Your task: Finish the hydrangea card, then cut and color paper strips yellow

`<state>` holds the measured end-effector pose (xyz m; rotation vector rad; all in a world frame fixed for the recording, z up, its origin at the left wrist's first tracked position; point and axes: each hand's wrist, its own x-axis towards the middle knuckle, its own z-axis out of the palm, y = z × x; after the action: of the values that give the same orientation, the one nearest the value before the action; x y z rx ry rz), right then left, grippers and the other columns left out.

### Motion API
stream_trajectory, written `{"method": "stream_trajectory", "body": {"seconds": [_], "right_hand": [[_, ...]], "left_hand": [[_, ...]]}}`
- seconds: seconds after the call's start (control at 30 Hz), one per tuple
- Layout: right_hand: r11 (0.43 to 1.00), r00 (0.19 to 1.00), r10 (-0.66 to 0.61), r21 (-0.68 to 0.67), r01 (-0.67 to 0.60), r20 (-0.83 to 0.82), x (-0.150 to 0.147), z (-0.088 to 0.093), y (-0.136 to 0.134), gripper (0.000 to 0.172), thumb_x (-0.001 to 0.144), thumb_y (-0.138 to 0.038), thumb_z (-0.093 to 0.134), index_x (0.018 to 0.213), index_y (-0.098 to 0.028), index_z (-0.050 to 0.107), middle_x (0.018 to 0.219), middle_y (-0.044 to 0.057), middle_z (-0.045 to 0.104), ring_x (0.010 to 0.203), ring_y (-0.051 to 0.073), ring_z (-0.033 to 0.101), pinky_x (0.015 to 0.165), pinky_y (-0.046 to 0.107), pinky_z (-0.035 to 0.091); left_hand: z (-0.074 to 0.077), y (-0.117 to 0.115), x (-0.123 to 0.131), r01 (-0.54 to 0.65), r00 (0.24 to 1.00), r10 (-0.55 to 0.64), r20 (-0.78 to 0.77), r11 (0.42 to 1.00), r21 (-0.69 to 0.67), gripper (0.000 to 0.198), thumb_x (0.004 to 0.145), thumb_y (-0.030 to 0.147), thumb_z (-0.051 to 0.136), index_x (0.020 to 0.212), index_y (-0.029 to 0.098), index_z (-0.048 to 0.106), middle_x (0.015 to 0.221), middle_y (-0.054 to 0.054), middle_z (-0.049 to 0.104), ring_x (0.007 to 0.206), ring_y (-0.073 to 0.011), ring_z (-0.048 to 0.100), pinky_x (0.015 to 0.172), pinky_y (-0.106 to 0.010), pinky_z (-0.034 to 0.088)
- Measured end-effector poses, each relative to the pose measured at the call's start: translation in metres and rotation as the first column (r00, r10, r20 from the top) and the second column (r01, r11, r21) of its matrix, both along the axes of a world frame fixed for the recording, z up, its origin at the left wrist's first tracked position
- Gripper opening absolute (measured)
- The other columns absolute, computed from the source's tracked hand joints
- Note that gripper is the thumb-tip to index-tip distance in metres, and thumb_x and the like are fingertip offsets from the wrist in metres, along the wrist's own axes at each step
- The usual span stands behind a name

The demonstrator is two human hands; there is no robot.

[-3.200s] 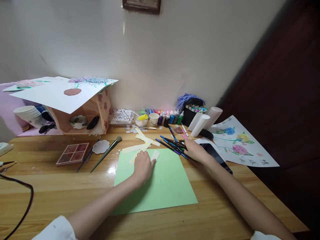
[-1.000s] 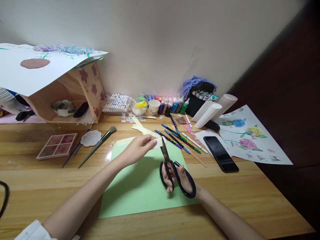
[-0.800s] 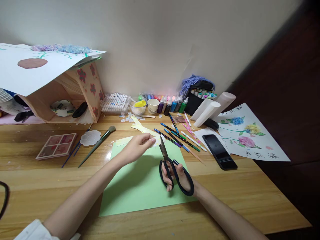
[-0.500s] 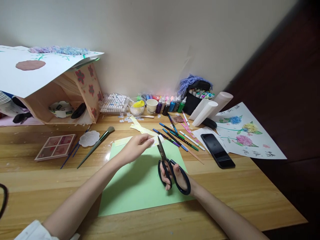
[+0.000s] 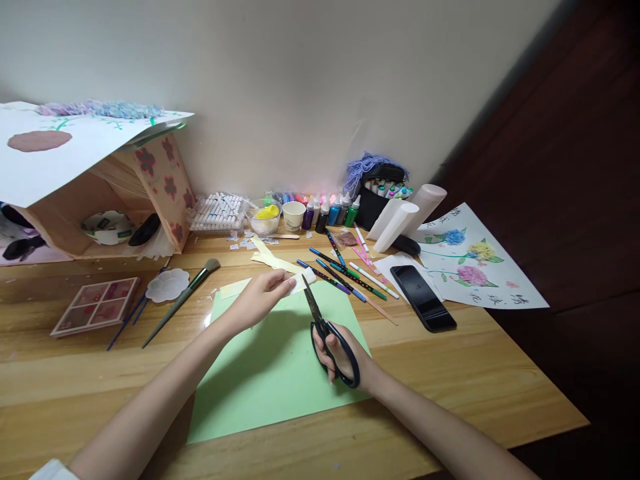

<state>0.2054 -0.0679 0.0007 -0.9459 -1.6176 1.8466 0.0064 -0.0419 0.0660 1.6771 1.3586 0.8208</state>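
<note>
My left hand (image 5: 257, 300) pinches a small pale paper strip (image 5: 305, 277) between thumb and fingers. In my right hand (image 5: 350, 347) is a pair of black-handled scissors (image 5: 314, 307), with fingers through the loops. The dark blades point up and away, and their tip lies close to the strip's right end. Under both hands is a light green sheet of paper (image 5: 265, 387). Just beyond the left hand lie long pale yellow strips (image 5: 270, 260), partly hidden by its fingers.
Several pens (image 5: 345, 273) and a phone (image 5: 423, 298) lie to the right, near a flower drawing (image 5: 480, 270). Leftward are a brush (image 5: 180, 305), a flower-shaped palette (image 5: 168, 285) and a decorated box (image 5: 165, 187). Paint bottles (image 5: 334, 212) and a paper cup (image 5: 294, 215) line the wall.
My view has shifted slightly, so the scene sits further left. The scissors have turned in my right hand, their loops now seen more edge-on. My left hand still holds the strip.
</note>
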Motion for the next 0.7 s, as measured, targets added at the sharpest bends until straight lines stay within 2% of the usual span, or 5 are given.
{"method": "stream_trajectory", "body": {"seconds": [0.1, 0.23, 0.33, 0.7], "right_hand": [[1.0, 1.0, 0.009, 0.0, -0.009, 0.004, 0.0006, 0.0001, 0.0003, 0.07, 0.058, -0.087, 0.038, 0.072, -0.019, 0.041, 0.043, -0.01, 0.036, 0.03, 0.004, 0.032, 0.029, 0.015, 0.034], [0.998, 0.998, 0.047, -0.043, -0.049, -0.047, 0.0002, -0.0021, 0.0014, 0.074, 0.055, -0.09, 0.032, 0.072, -0.019, 0.041, 0.044, -0.009, 0.039, 0.032, 0.005, 0.037, 0.033, 0.018, 0.04], [0.997, 0.998, 0.051, -0.059, -0.054, -0.048, -0.0003, -0.0012, 0.0018, 0.075, 0.053, -0.091, 0.032, 0.071, -0.019, 0.041, 0.043, -0.009, 0.039, 0.032, 0.005, 0.035, 0.033, 0.018, 0.039], [0.999, 0.999, 0.036, 0.011, -0.036, 0.002, 0.0032, 0.0025, 0.004, 0.07, 0.058, -0.088, 0.036, 0.07, -0.019, 0.041, 0.044, -0.009, 0.038, 0.031, 0.004, 0.033, 0.031, 0.017, 0.036]], "left_hand": [[0.001, 0.0, -0.0003, -0.005, 1.0, 0.005, 0.004, 1.0, -0.007, 0.036, 0.086, 0.048, 0.041, 0.067, 0.018, 0.04, 0.064, 0.004, 0.036, 0.059, -0.0098, 0.033, 0.053, -0.023, 0.025], [0.0021, -0.0006, 0.0004, 0.009, 0.999, -0.007, 0.037, 1.0, -0.028, 0.036, 0.085, 0.05, 0.042, 0.068, 0.017, 0.043, 0.063, 0.004, 0.038, 0.058, -0.0098, 0.034, 0.052, -0.022, 0.027], [0.0024, -0.001, 0.001, 0.039, 0.998, -0.037, 0.051, 0.998, -0.051, 0.037, 0.083, 0.051, 0.043, 0.068, 0.017, 0.046, 0.064, 0.004, 0.041, 0.059, -0.0102, 0.037, 0.054, -0.022, 0.029], [-0.0016, 0.0, -0.0004, 0.073, 0.997, -0.07, 0.045, 0.995, -0.074, 0.039, 0.083, 0.054, 0.042, 0.073, 0.017, 0.051, 0.067, 0.002, 0.043, 0.063, -0.0116, 0.04, 0.056, -0.023, 0.031]]}}
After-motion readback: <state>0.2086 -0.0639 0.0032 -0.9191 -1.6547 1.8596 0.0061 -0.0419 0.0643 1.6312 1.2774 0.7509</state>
